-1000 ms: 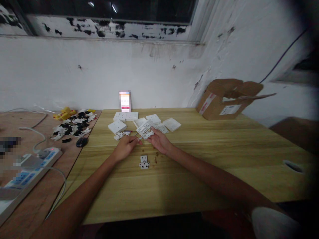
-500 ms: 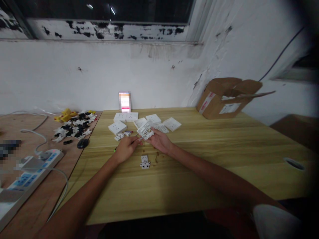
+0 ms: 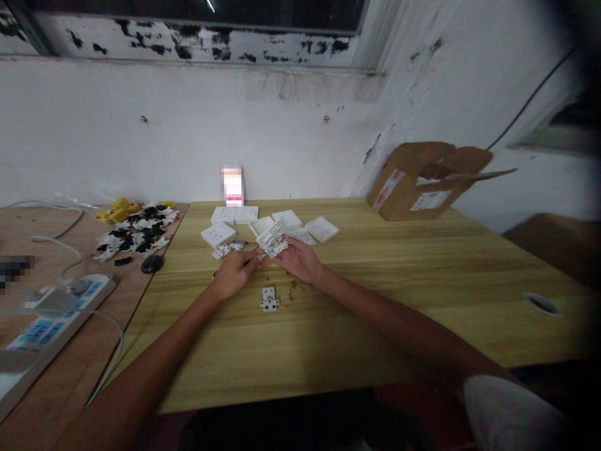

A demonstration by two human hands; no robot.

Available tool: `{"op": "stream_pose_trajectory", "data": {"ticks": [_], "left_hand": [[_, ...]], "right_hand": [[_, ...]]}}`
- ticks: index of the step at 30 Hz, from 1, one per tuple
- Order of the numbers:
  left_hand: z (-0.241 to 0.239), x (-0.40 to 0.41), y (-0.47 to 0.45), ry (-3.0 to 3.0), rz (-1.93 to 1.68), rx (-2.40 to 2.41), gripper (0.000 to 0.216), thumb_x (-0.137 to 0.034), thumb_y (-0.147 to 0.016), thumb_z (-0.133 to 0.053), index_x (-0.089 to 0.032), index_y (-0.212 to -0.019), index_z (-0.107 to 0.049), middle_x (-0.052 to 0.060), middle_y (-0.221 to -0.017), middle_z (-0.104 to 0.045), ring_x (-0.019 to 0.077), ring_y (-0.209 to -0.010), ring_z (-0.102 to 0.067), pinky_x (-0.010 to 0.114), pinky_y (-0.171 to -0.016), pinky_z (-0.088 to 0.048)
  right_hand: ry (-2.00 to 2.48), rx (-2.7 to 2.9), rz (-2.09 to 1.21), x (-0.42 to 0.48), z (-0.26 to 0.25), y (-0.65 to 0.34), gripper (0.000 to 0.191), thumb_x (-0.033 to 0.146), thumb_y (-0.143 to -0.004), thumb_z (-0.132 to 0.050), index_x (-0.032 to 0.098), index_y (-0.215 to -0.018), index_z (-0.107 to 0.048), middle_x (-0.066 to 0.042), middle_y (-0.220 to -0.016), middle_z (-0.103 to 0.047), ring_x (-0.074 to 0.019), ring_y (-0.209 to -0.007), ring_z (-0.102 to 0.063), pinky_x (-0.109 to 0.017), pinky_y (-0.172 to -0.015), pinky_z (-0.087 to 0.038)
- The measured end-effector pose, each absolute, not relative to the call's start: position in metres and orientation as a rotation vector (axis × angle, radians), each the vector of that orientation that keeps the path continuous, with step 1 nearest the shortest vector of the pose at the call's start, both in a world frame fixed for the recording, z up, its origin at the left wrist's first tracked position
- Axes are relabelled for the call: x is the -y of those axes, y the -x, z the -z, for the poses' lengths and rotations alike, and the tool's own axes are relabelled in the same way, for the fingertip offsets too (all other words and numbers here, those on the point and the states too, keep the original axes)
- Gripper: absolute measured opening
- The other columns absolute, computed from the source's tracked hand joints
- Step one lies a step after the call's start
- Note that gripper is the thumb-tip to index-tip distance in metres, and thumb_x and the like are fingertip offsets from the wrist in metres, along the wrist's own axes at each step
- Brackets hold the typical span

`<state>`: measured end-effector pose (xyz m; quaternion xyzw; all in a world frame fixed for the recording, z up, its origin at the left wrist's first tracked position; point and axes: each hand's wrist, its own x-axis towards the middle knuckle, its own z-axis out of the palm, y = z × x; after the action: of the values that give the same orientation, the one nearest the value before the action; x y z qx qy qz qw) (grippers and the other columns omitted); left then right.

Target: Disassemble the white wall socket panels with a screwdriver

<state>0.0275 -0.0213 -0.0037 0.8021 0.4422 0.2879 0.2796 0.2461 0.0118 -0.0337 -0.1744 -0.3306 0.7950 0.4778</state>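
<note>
My right hand [image 3: 299, 262] holds a white socket module [image 3: 272, 241] tilted up above the yellow wooden table [image 3: 375, 294]. My left hand [image 3: 233, 275] is closed in a pinch on a thin tool, probably a small screwdriver with a green end, its tip touching the module's lower edge. A small white socket insert [image 3: 269, 299] lies on the table just in front of both hands. Several white socket plates [image 3: 218, 234] lie flat behind the hands, with small loose parts [image 3: 227, 250] beside them.
A lit phone [image 3: 232, 185] leans on the wall at the back. An open cardboard box [image 3: 422, 181] stands at the back right. On the brown table to the left lie a pile of black, white and yellow parts [image 3: 134, 228], a dark mouse [image 3: 153, 264] and a power strip [image 3: 51, 310].
The view has shifted slightly, so everything sits a little higher in the picture. Both hands stay together on the socket module, hardly moved.
</note>
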Motion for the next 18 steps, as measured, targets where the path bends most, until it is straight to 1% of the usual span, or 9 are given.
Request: {"op": "stream_pose_trajectory", "data": {"ticks": [4, 9, 14, 18], "left_hand": [[0.007, 0.021, -0.028, -2.166, -0.782, -1.185, 0.042, -0.041, -0.102, -0.045, -0.017, -0.089, -0.077, 0.004, -0.079, -0.075, 0.0217, -0.075, -0.063, 0.031, -0.073, -0.041], [0.009, 0.025, -0.032, -2.284, -0.786, -1.289, 0.036, -0.036, -0.102, -0.046, -0.019, -0.094, -0.076, 0.007, -0.086, -0.077, 0.0224, -0.074, -0.065, 0.032, -0.073, -0.040], [0.010, 0.025, -0.037, -2.112, -0.866, -1.252, 0.041, -0.039, -0.101, -0.046, -0.017, -0.087, -0.078, 0.003, -0.076, -0.073, 0.0203, -0.070, -0.061, 0.030, -0.072, -0.040], [0.010, 0.024, -0.039, -2.009, -0.891, -1.220, 0.042, -0.040, -0.100, -0.048, -0.016, -0.086, -0.078, 0.001, -0.071, -0.069, 0.0182, -0.065, -0.057, 0.029, -0.068, -0.038]], "right_hand": [[0.442, 0.793, -1.933, -0.012, 0.034, -0.246, 0.028, 0.025, -0.100, -0.051, 0.015, -0.123, -0.063, -0.011, -0.118, -0.077, -0.0240, -0.109, -0.073, -0.045, -0.105, -0.056], [0.440, 0.775, -1.934, -0.013, 0.034, -0.244, 0.028, 0.023, -0.102, -0.048, 0.017, -0.124, -0.063, -0.010, -0.119, -0.076, -0.0225, -0.113, -0.071, -0.044, -0.106, -0.055], [0.423, 0.779, -1.959, -0.012, 0.032, -0.244, 0.030, 0.027, -0.105, -0.043, 0.017, -0.126, -0.063, -0.010, -0.119, -0.076, -0.0225, -0.114, -0.070, -0.044, -0.106, -0.055], [0.402, 0.796, -1.987, -0.010, 0.030, -0.245, 0.034, 0.030, -0.108, -0.037, 0.018, -0.127, -0.062, -0.010, -0.121, -0.075, -0.0227, -0.114, -0.070, -0.044, -0.106, -0.055]]}}
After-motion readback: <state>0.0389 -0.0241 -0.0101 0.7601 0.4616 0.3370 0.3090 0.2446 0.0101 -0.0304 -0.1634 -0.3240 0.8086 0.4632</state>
